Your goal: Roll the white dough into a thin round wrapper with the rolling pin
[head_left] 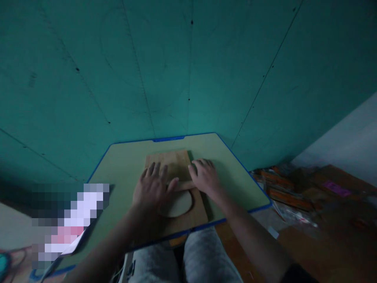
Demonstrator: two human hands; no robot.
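A pale wooden rolling pin [185, 186] lies across a cutting board [168, 156], just beyond a flat round of dough [178, 204]. My left hand [151, 186] rests palm down over the pin's left end, its fingers stretched forward and apart, the thumb pointing right. Over the right end of the pin is my right hand [205, 176], with bent fingers and the thumb set apart. Both palms hide the pin's ends; only its middle shows. The left hand partly covers the left edge of the dough.
The board lies on a pale tabletop [235, 184] with a blue rim, against a green wall [165, 78]. A blurred-out sheet [79, 220] is at the table's left side. Flattened packaging and plastic [288, 196] lie on the floor to the right. My legs [203, 255] are below the near edge.
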